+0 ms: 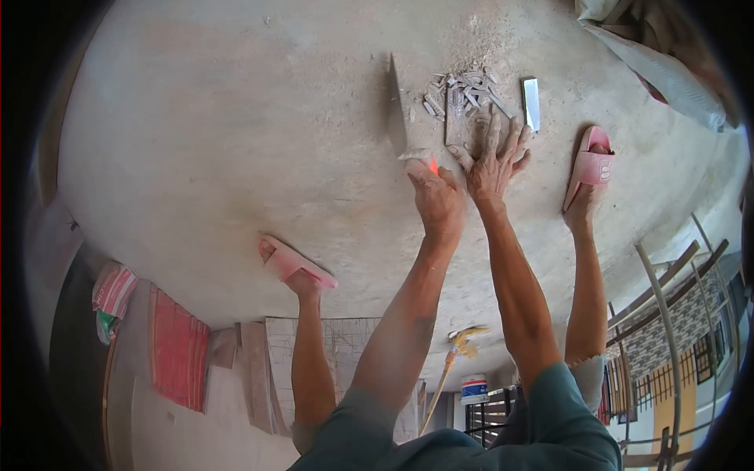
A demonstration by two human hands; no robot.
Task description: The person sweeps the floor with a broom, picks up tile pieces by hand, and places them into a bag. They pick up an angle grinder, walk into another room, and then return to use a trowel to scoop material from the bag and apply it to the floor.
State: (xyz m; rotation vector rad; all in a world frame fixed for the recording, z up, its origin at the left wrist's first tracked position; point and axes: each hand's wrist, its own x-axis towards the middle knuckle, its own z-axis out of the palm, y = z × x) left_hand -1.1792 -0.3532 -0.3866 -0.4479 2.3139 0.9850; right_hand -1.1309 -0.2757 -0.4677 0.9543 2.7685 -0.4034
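My left hand (438, 202) is closed on the orange handle of a broad, flat grey-bladed tool (399, 110). It looks like a plastering trowel, with its blade pointing away from me, seen partly edge-on. My right hand (493, 169) is spread, palm down, fingers over a small dusty grey board (455, 125); whether the palm presses on it is hidden. Just beyond the fingertips lies a heap of grey strips and broken chips (473, 85). To the right of that hand is a shiny silver rectangular bar (532, 104) on the floor.
Grey concrete floor (236, 141) spreads around, with dust beyond the heap. My pink-slippered feet (298, 261) stand apart. Sacks (660, 67) lie far right. Behind are a broom (463, 341), a white bucket (473, 388), leaning boards (259, 377) and a metal frame (667, 337).
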